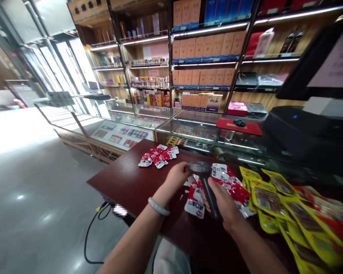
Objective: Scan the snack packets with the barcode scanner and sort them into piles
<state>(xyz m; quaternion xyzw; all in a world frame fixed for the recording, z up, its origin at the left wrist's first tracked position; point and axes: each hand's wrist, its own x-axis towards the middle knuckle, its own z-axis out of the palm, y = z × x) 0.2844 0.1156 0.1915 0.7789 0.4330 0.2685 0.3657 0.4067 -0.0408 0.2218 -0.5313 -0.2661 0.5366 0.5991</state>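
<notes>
My right hand [224, 203] is wrapped round the dark handle of a barcode scanner [200, 167], whose head points away from me above the table. My left hand [175, 178] is closed beside the scanner head, its fingertips partly hidden; what they pinch I cannot make out. A white bracelet is on that wrist. Beneath and around the scanner lie red-and-white snack packets [194, 201], some covered by my right hand. Farther off to the left, a separate pile of similar red-and-white packets [160, 155] rests on the dark red table [122, 179].
Yellow snack packets [270, 198] are heaped at the right. Behind the table runs a glass counter [185, 121] with a mouse on a red mat [246, 127]. A black monitor [317, 68] stands at the right. Black cable [87, 236] lies on the floor.
</notes>
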